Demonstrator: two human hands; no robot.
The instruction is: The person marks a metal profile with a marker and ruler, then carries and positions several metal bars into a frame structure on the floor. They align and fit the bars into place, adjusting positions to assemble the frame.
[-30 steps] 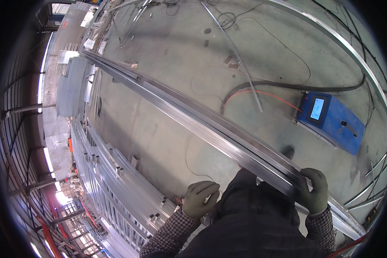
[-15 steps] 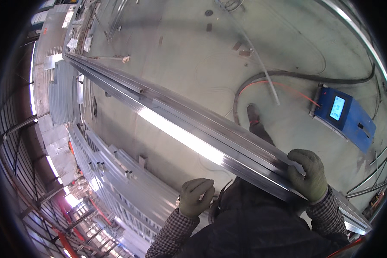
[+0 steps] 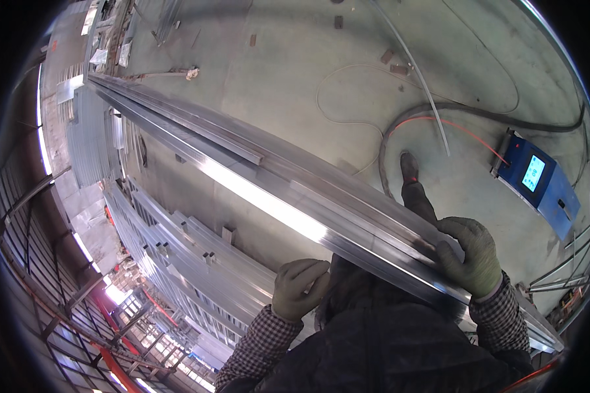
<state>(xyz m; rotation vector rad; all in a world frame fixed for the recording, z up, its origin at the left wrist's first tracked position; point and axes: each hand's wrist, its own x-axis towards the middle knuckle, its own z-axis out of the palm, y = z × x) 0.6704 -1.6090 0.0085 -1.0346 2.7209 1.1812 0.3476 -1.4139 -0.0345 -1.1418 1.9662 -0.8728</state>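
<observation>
Compared with a second ago, a boot (image 3: 410, 167) stands out clearly past the far side of the long metal beam (image 3: 269, 195), and the break between the beam's two inner strips sits nearer the right hand (image 3: 473, 257). The beam slants across the person's front. The right hand, part-closed, grips its far edge; the left hand (image 3: 300, 288), loosely curled, is near its near edge, its hold impossible to tell. Beyond the beam, open floor (image 3: 275, 85) reaches two brown blocks (image 3: 398, 69), and one blue machine (image 3: 537, 187) further right.
</observation>
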